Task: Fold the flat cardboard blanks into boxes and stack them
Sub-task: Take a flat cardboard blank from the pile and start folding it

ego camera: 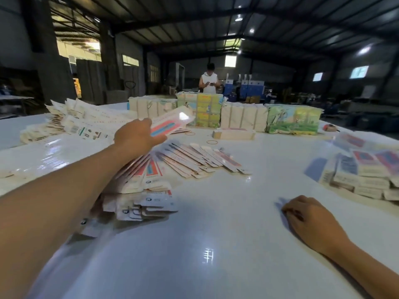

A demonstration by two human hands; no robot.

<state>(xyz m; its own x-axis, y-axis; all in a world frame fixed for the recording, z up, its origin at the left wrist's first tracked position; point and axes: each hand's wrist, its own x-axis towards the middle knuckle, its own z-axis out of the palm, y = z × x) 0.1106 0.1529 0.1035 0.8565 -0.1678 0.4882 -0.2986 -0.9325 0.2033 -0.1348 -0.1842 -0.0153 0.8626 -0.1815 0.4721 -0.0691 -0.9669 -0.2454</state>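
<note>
My left hand point(138, 138) is stretched far forward over the white table point(216, 244) and grips one flat cardboard blank point(170, 124), pink and blue, lifted above the table. Below my left forearm lies a fanned row of flat blanks point(187, 158) and a thicker heap point(142, 199) nearer me. My right hand point(311, 216) rests on the table at the lower right, fingers loosely curled, holding nothing. A pile of folded boxes point(364, 171) sits at the right.
Tied bundles of blanks point(244, 117) and colourful packs point(207, 111) line the far side. More spread blanks point(82, 121) lie at the far left. Rubber bands point(212, 142) lie mid-table. A person point(209, 80) stands beyond the table.
</note>
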